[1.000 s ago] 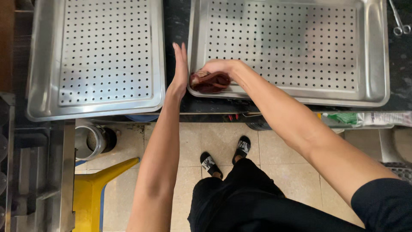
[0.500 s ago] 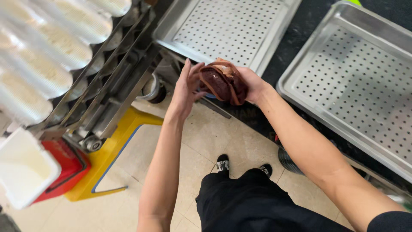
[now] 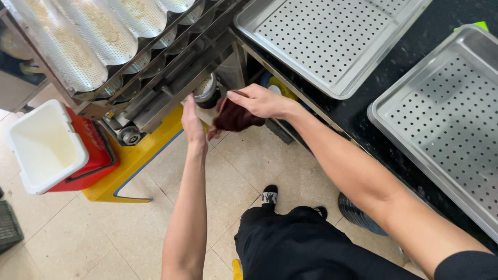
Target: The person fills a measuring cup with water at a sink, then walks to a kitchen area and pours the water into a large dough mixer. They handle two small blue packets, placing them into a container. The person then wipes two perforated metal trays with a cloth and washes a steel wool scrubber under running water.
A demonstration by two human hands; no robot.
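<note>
Fingers (image 3: 248,97) around dark cloth (image 3: 233,117), above tiled floor (image 3: 104,233)

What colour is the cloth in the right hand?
Dark reddish-brown; the cloth shows best in the head view, bunched under the right hand.

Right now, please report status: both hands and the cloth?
Right hand grips dark red cloth above the floor. Left hand open, flat beside cloth. Rack of wavy trays close at left.
</note>
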